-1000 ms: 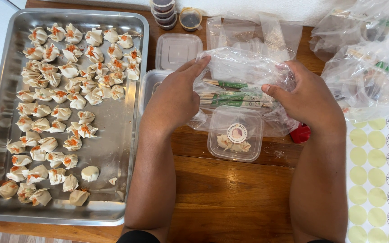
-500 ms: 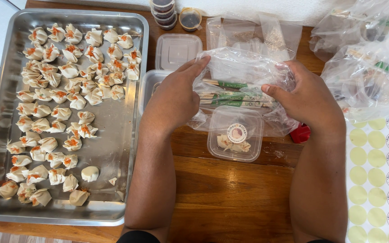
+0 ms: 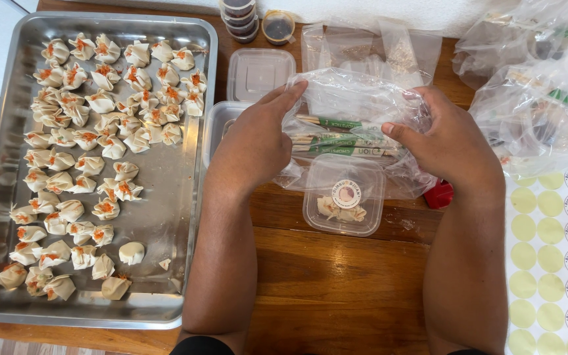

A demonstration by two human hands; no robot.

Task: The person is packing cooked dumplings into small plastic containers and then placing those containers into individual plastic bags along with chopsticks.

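Clear crinkled plastic bag (image 3: 356, 105) of paper-sleeved wooden chopsticks (image 3: 340, 141) sat at the middle of the brown wooden table (image 3: 323, 283), gripped at each end by one of two bare hands. About four chopstick pairs showed through the plastic, stacked one above another, their long axis running left to right across the view and tilting slightly down toward the right; the bare wooden tips pointed left. The left hand (image 3: 254, 144) pressed on the bag's left end, its fingers (image 3: 284, 98) laid together over the plastic. The right hand (image 3: 445, 141) pinched the bag's right end, its fingers closed on the plastic.

Just in front of the bag sat one small clear lidded plastic tub (image 3: 344, 195) with a round sticker on top and pale dumplings inside, partly overlapped by the bag's lower edge. Behind the left hand lay one empty clear tub (image 3: 260, 71), and another was half hidden under the wrist. At the far edge stood one stack of small dark sauce cups (image 3: 239, 16) and one single cup (image 3: 278, 26). On the left, one large steel tray (image 3: 165, 217) held several dozen raw dumplings (image 3: 80, 151), too many to count exactly. More clear bags (image 3: 540, 85) lay at the right, above one sheet of round stickers (image 3: 553, 256). A small red object (image 3: 439, 195) peeked out beneath the right wrist.
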